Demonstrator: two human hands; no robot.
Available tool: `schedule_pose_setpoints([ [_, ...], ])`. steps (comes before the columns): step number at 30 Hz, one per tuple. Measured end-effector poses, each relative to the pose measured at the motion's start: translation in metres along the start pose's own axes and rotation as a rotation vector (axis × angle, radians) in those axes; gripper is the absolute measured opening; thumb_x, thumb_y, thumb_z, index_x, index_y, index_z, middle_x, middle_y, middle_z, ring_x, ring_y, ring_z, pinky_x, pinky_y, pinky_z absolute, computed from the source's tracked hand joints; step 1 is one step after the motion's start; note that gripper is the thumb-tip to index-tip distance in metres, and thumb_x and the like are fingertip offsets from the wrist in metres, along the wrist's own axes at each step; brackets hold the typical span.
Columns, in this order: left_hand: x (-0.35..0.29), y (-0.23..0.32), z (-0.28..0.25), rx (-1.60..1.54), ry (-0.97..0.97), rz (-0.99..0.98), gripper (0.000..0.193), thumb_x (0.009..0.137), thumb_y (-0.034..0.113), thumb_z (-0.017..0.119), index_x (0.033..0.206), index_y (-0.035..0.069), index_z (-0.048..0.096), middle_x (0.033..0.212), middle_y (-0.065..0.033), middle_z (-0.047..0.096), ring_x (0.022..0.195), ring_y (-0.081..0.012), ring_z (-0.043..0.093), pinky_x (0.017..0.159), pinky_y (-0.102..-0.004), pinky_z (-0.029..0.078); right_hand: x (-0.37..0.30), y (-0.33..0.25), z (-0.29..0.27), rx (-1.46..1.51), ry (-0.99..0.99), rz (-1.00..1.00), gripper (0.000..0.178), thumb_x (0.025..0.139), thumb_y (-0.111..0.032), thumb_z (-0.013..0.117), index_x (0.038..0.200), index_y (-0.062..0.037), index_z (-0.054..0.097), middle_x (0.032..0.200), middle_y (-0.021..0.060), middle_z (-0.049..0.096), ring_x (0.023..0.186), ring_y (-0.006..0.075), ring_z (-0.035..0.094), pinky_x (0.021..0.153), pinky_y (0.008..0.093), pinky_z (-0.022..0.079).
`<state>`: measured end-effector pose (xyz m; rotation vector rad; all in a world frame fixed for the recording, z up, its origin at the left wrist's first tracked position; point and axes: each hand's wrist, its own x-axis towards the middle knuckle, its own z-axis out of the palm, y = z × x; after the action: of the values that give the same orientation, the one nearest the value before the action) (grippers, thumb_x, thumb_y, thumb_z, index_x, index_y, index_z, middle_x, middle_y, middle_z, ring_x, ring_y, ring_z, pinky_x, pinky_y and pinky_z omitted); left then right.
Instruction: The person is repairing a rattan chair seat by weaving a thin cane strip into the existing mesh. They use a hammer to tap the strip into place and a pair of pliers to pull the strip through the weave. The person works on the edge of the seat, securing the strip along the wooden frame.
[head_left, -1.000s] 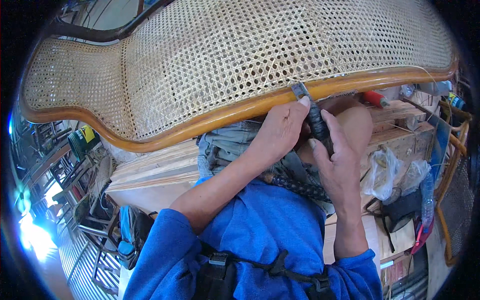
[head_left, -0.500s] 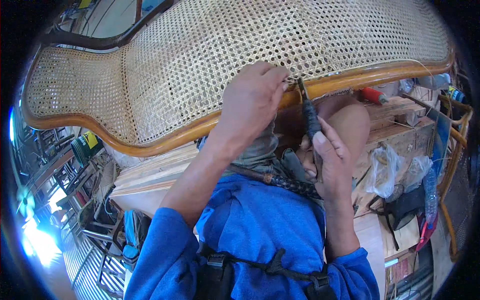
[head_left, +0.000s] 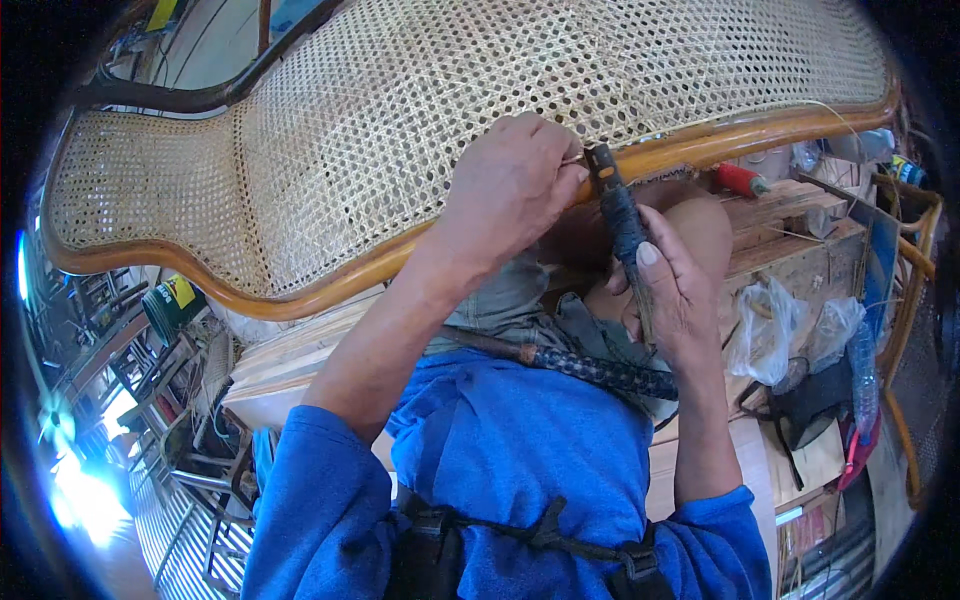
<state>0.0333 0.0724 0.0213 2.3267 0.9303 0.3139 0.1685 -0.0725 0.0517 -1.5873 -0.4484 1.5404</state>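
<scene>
A large woven cane panel (head_left: pixel 400 150) in a varnished wooden frame (head_left: pixel 380 268) lies across my lap. My left hand (head_left: pixel 515 180) is over the panel's near edge, thumb and fingers pinched on what looks like a thin pale cane strand, mostly hidden. My right hand (head_left: pixel 675 275) wraps round a hand tool (head_left: pixel 622 220) with a dark cord-wound handle. The tool's dark metal head rests at the frame's rail, right beside my left fingertips. Its exact kind does not show. Across my lap lies a rod with a dark patterned wrap (head_left: pixel 600 368).
A wooden bench (head_left: pixel 310 370) extends under the panel. To the right are a red cylinder (head_left: pixel 740 180), clear plastic bags (head_left: pixel 768 330), a plastic bottle (head_left: pixel 862 390) and a black cloth item (head_left: pixel 810 400). A dark green can (head_left: pixel 172 305) and chair frames (head_left: pixel 215 455) stand at left.
The tool in my right hand has turned, showing a broader side of its head, and its tip has moved slightly left, closer to my left fingers. The left hand stays at the frame's edge.
</scene>
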Motion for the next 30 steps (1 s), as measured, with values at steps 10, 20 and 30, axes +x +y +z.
schedule_pose_setpoints([
  [10, 0.009, -0.013, 0.004, -0.05, -0.042, 0.06, 0.012, 0.08, 0.014, 0.062, 0.084, 0.003, 0.059, 0.08, -0.0133, 0.057, 0.077, -0.0318, 0.057, 0.069, -0.0407, 0.046, 0.004, -0.001, 0.0, -0.3, 0.038, -0.085, 0.039, 0.098, -0.02, 0.043, 0.134, -0.0062, 0.041, 0.072, 0.001, 0.051, 0.045, 0.0043, 0.041, 0.039, 0.0173, 0.033],
  [20, 0.014, -0.023, 0.011, -0.172, -0.05, 0.015, 0.013, 0.081, 0.014, 0.06, 0.085, 0.002, 0.059, 0.08, -0.0136, 0.058, 0.079, -0.032, 0.058, 0.07, -0.0393, 0.046, 0.005, 0.004, 0.019, -0.815, 0.175, -0.246, 0.04, 0.095, -0.019, 0.044, 0.131, -0.0052, 0.036, 0.082, 0.0281, 0.061, 0.075, 0.0449, 0.06, 0.062, 0.0519, 0.046],
  [30, 0.003, -0.025, 0.018, -0.059, 0.102, 0.202, 0.01, 0.081, 0.014, 0.058, 0.083, 0.005, 0.055, 0.076, -0.0137, 0.056, 0.075, -0.0338, 0.056, 0.065, -0.0433, 0.045, 0.006, 0.002, 0.023, -0.884, 0.174, -0.223, 0.037, 0.095, -0.019, 0.042, 0.129, -0.004, 0.036, 0.078, 0.0294, 0.06, 0.075, 0.0453, 0.06, 0.062, 0.0532, 0.046],
])
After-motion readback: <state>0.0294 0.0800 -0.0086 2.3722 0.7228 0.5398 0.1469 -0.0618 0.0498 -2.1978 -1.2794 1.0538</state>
